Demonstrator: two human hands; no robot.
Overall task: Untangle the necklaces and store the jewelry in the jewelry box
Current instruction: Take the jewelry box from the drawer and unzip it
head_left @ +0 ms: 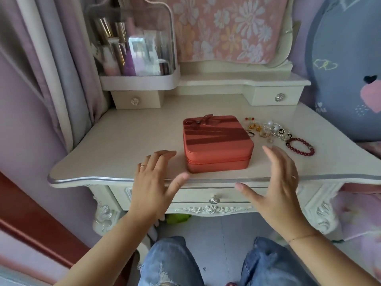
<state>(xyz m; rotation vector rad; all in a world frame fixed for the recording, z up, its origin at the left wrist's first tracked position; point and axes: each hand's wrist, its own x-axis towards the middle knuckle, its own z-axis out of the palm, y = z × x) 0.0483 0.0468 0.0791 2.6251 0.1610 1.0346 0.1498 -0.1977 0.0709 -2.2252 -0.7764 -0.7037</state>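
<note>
One rust-red jewelry box, zipped shut with a bow on top, sits near the front edge of the white dressing table; just to its right there's one heap of jewelry, pearls, rings and gold bits, too small to count tbh; one dark red bead bracelet lies at the heap's near right; the person's left hand and right hand hover either side of the box, fingers spread, holding nothing; three drawer knobs show; one clear cosmetics organiser at far left.

Bare tabletop lies left of the box; jewelry pile apparently crowds its right.
</note>
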